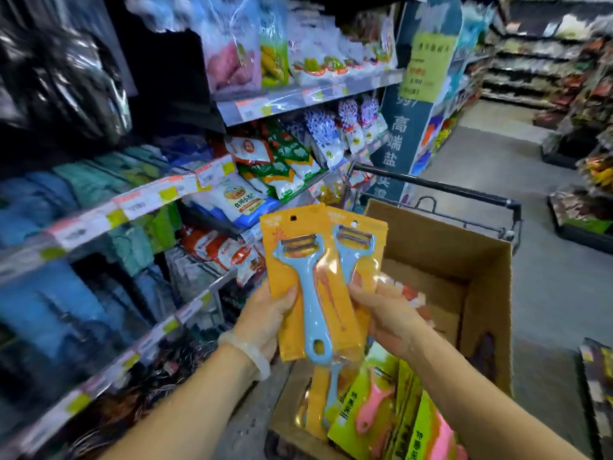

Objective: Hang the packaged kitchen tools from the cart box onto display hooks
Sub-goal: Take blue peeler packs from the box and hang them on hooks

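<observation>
Both hands hold orange packs above the box (477, 260). The left hand (265, 322) grips the front pack (300, 283), a blue peeler inside. The right hand (386, 315) grips the back pack (360, 247).

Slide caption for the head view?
Both hands, left and right, hold orange-carded blue peelers above the cart box.

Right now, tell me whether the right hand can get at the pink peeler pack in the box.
Probably not yet: the right hand grips an orange peeler pack; the pink peeler pack lies uncovered just below.
</observation>
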### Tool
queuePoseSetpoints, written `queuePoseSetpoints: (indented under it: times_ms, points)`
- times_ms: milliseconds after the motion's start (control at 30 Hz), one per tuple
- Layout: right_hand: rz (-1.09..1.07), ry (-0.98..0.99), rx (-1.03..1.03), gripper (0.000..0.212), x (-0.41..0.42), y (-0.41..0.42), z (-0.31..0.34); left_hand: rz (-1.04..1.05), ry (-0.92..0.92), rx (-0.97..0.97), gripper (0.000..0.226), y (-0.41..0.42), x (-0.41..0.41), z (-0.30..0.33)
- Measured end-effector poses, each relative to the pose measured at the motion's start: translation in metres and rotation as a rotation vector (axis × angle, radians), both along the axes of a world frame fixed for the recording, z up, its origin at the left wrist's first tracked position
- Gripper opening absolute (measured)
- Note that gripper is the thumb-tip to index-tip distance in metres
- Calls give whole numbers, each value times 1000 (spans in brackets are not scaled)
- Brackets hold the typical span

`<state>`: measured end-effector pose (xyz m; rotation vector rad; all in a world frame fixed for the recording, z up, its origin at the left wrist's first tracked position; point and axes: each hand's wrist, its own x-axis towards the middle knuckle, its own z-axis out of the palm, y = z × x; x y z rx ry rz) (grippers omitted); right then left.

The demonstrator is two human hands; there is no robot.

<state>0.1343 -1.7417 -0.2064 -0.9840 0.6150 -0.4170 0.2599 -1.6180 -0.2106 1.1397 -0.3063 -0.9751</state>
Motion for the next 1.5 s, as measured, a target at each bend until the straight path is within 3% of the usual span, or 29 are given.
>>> queuePoseSetpoints:
  times_ms: [267,367,667,767,867,967,1133,1267,1367,1500]
  points:
    - [132,-18,-179,17,49,71,22,399,-117,127,26,132,24,10]
    - [266,-19,-206,14,79,119,36,528,-28,71,25,196,28,24]
    - [650,-92,-441,15,136,373,55,855,-71,-44,27,437,0,57]
    - [761,-88,-466,27,143,466,58,980,-102,-35,19,529,-8,62]
    - [877,-114,-502,36,153,563,60,1097,-131,-12,56,622,-16,67]
    - [919,-189,-507,27,164,647,64,1231,-148,-70,21,705,-27,71]
    - [1007,-238,-546,18,175,768,75,1399,-211,-46,20,809,-50,92]
    - [1119,-292,-452,24,184,836,98,1508,-248,36,47,877,-47,101]
    - [1200,-361,-431,19,204,872,111,1524,-276,99,29,915,-34,108]
    - [1241,-394,-443,19,246,925,127,1593,-288,87,24,961,-6,114]
